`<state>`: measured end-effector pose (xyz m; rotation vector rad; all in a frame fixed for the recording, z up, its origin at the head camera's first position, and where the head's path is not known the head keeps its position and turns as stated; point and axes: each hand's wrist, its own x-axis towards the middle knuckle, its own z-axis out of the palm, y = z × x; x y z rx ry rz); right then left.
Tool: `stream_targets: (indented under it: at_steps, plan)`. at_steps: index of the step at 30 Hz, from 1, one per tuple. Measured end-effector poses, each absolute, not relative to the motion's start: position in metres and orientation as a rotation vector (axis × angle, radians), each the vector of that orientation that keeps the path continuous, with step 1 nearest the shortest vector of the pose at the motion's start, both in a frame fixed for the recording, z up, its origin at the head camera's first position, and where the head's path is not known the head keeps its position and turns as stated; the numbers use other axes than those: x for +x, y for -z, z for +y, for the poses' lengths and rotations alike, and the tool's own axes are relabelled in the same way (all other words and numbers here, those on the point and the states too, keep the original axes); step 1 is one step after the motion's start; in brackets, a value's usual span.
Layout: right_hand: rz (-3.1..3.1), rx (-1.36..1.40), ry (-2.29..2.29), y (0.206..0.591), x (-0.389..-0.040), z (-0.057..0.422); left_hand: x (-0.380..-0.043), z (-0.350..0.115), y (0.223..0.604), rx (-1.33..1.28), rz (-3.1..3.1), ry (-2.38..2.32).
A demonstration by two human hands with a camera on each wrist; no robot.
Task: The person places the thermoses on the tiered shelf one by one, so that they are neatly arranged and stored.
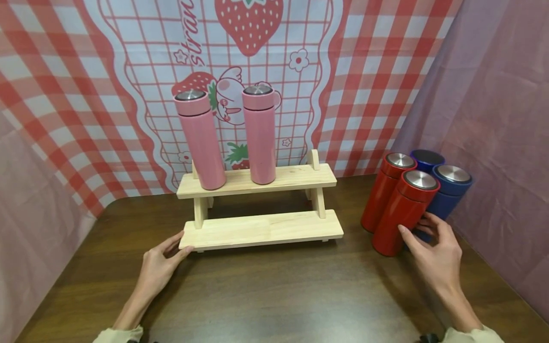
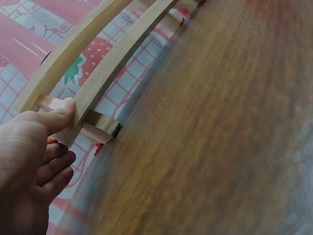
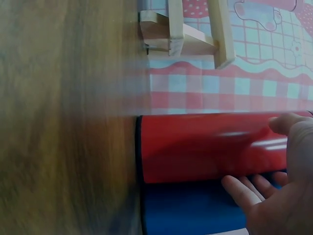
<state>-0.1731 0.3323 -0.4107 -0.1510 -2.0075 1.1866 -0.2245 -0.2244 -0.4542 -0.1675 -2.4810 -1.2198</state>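
A pale two-tier wooden rack [image 1: 266,231] stands on the table, with two pink thermos bottles [image 1: 201,147] upright on its upper tier. My left hand [image 1: 160,264] pinches the left end of the lower tier, its thumb [image 2: 61,117] on the front edge. To the right, my right hand [image 1: 437,257] holds the front red thermos bottle [image 1: 403,214] low on its body. The thumb lies along its near side while the fingers [image 3: 242,191] reach between it and a blue bottle [image 3: 190,208]. A second red bottle [image 1: 381,190] stands behind to the left.
A darker blue bottle [image 1: 426,159] with a dark lid stands at the back of the right-hand cluster. Behind the brown table [image 1: 274,295] hangs a red-and-white checked cloth [image 1: 360,85] with strawberry prints. Plain pinkish curtains [image 1: 497,124] flank the table.
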Motion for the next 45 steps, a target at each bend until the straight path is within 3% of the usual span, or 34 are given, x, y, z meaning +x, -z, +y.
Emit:
stream_targets:
  at_steps: [45]
  plan:
    - [-2.02,-0.256,-0.922,0.413,-0.181,0.314,-0.225,-0.225,0.454,-0.172,-2.478,1.236]
